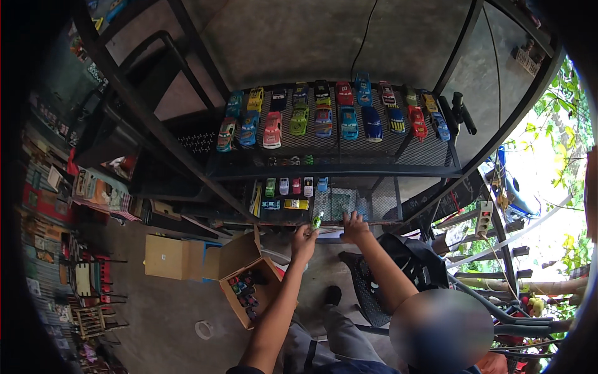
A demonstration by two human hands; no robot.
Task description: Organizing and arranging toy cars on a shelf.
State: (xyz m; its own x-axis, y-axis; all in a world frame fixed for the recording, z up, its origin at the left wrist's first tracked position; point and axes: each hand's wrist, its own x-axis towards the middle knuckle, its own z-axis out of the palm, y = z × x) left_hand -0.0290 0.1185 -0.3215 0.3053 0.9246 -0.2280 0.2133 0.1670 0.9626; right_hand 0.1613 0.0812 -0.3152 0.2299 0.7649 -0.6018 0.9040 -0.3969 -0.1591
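Observation:
My left hand [304, 243] pinches a small green and white toy car [317, 220] just in front of the lower mesh shelf [385, 204]. Close to its right, my right hand [355, 229] has its fingers apart at the front edge of that shelf, with nothing visible in them. Several small toy cars stand on the left part of the lower shelf, among them a yellow car [296, 204] and a light blue car [322, 184]. Whether the right fingertips touch the shelf, I cannot tell.
Above, the upper mesh shelf [249, 154] carries rows of larger toy cars. An open cardboard box [240, 257] with dark toy cars inside sits on the floor at left. A black chair [367, 283] stands at right, near a power strip [484, 219]. Dark metal posts frame the shelves.

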